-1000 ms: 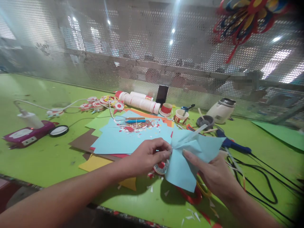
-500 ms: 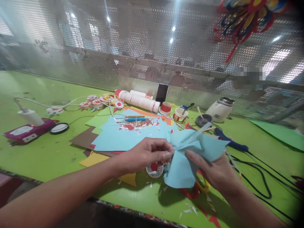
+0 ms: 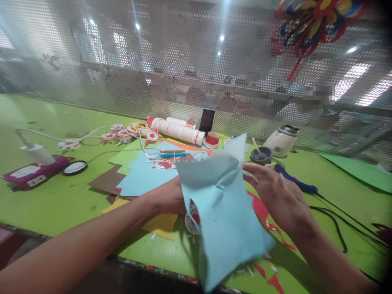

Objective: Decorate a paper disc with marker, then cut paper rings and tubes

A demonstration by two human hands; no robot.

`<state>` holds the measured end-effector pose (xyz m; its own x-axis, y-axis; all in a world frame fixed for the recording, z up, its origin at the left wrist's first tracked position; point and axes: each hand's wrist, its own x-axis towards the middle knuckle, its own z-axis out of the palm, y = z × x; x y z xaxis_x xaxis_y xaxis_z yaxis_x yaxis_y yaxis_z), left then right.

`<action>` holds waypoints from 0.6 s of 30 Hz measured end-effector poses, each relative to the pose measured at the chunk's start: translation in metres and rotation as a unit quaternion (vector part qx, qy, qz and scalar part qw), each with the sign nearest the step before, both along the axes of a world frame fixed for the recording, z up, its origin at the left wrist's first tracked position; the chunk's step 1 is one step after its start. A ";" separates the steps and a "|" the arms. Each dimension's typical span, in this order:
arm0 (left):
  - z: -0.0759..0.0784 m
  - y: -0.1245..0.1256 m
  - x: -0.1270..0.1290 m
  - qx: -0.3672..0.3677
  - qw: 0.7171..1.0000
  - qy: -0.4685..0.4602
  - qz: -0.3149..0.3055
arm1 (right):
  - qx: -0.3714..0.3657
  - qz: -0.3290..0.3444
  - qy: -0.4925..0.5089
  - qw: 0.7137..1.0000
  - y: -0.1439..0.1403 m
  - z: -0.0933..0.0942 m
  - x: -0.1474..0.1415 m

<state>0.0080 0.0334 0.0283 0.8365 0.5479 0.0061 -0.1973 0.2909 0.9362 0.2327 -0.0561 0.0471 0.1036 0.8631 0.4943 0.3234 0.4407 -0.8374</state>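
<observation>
A light blue paper sheet (image 3: 225,216) hangs upright in front of me, creased near its top. My left hand (image 3: 170,198) holds its left edge, the fingers hidden behind the sheet. My right hand (image 3: 277,196) is at the sheet's right side with fingers spread; whether it grips the sheet I cannot tell. Behind the sheet a small round red and white piece (image 3: 191,218) lies on the green table (image 3: 61,200). A stack of coloured paper sheets (image 3: 143,177) with paper scraps lies just beyond my left hand.
Farther back lie white tubes (image 3: 177,130), small cups (image 3: 213,139), a dark phone (image 3: 207,120), a white jar (image 3: 281,141) and a dark lid with a stick (image 3: 259,154). A blue glue gun (image 3: 295,181) with black cables is at right, a purple device (image 3: 33,171) at left. Perforated metal wall behind.
The blue sheet was bunched between both hands; now it is lifted and spread out toward the camera. My right hand has opened and moved up to the sheet's right side.
</observation>
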 end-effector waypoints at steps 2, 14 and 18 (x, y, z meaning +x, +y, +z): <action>0.000 -0.001 0.001 0.026 0.999 0.011 0.042 | -0.024 0.006 0.054 0.998 0.004 -0.001 0.003; -0.003 -0.001 0.004 0.209 0.976 0.054 -0.029 | -0.381 0.067 0.121 0.914 -0.009 -0.002 -0.028; -0.003 -0.002 0.002 0.212 0.972 0.092 -0.038 | -0.393 0.065 0.179 0.899 -0.009 -0.004 -0.036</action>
<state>0.0105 0.0312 0.0252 0.8825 0.4658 0.0649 -0.0083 -0.1225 0.9924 0.1970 -0.0655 0.0429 0.0075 0.9474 -0.3199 -0.0403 -0.3193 -0.9468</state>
